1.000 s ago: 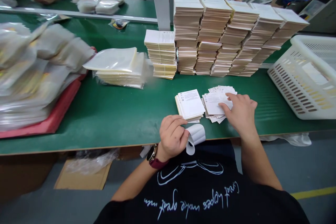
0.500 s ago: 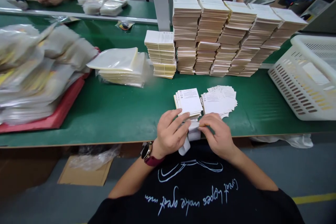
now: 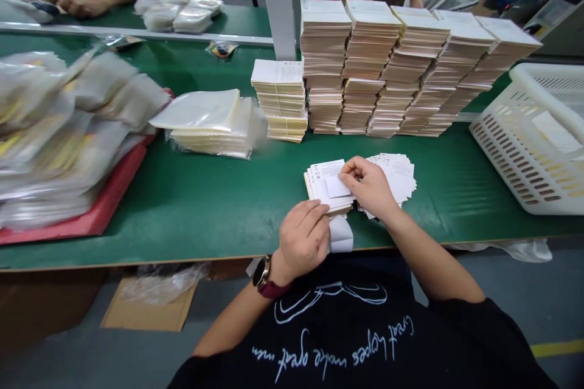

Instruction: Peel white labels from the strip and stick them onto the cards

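Right hand (image 3: 370, 187): a label (image 3: 336, 187) is pinched between thumb and fingers, held over the stack (image 3: 318, 183).
Left hand (image 3: 305, 234): fingers are curled at the stack's near edge; whether the strip (image 3: 341, 236) is gripped cannot be told.
Cards (image 3: 400, 176): spread right of the stack, partly hidden by the right hand.

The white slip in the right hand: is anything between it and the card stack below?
Nothing visible: the white slip overlies the top of the card stack. The left hand is at the near edge.
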`<state>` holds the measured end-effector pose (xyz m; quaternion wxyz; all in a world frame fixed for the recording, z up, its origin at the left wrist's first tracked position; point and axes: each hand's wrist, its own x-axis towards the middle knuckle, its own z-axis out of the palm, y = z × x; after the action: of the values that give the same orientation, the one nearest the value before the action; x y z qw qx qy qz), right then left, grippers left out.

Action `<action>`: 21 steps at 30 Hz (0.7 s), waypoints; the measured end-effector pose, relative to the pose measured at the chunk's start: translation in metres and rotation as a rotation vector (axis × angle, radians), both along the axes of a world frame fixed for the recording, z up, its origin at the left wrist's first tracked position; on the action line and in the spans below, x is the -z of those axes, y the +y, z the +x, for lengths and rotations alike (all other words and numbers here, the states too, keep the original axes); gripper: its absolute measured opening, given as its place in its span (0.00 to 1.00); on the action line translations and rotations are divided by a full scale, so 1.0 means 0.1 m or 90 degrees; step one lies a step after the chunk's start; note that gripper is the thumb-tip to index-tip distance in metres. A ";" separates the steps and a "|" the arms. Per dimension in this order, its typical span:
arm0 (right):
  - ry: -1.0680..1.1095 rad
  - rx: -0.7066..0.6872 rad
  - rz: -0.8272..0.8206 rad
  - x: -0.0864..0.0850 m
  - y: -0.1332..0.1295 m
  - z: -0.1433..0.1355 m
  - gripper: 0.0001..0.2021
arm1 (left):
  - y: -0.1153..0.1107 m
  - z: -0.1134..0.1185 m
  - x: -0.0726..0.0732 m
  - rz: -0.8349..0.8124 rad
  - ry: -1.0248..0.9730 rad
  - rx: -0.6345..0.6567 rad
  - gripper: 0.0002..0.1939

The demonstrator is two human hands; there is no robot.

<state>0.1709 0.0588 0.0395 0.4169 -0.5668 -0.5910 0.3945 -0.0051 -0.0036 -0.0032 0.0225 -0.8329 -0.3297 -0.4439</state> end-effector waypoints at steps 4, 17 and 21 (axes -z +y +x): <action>0.004 -0.011 -0.009 0.06 0.00 -0.01 0.02 | 0.00 0.01 -0.01 0.000 0.015 -0.008 0.07; -0.602 0.080 0.131 -0.02 -0.11 -0.06 0.22 | 0.01 0.03 0.01 0.008 0.062 -0.018 0.06; -0.328 0.021 -0.042 -0.02 -0.02 0.05 0.13 | 0.01 0.01 0.01 -0.004 0.076 -0.010 0.07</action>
<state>0.1762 0.0572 0.0412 0.2408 -0.6712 -0.6553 0.2493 -0.0037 -0.0027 -0.0038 0.0425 -0.8553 -0.3357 -0.3924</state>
